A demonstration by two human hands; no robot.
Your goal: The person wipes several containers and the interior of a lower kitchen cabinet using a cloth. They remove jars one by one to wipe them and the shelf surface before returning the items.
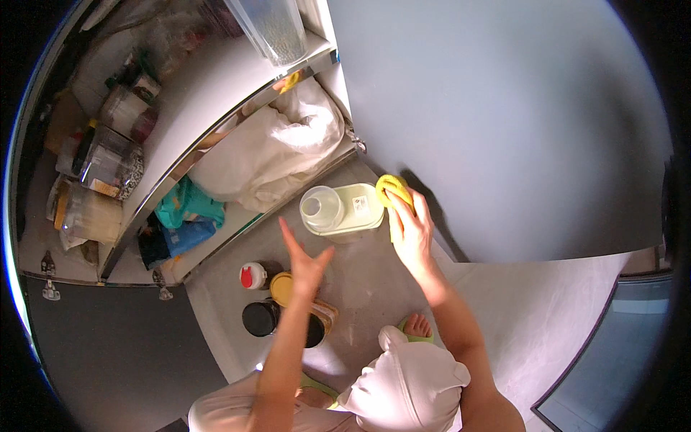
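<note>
My right hand (pixel 411 229) grips a folded yellow cloth (pixel 393 189) beside the right end of a pale-green lidded plastic container (pixel 361 202). A clear plastic cup (pixel 322 208) sits at the left end of that container's top, and a small white label is stuck near the middle. Fingers spread and holding nothing, my left hand (pixel 307 264) hovers over the floor, nearer the cup. Below it stand a jar with a yellow lid (pixel 281 289), a jar with a black lid (pixel 261 318) and a bottle with a red-and-white cap (pixel 252 276); my left forearm partly hides this group.
An open cabinet at left has a white shelf (pixel 200 92) with several jars and a tall clear container (pixel 278 32). Under it lie a white plastic bag (pixel 270 156) and a teal bag (pixel 189 202). A grey cabinet door (pixel 502 124) stands open at right.
</note>
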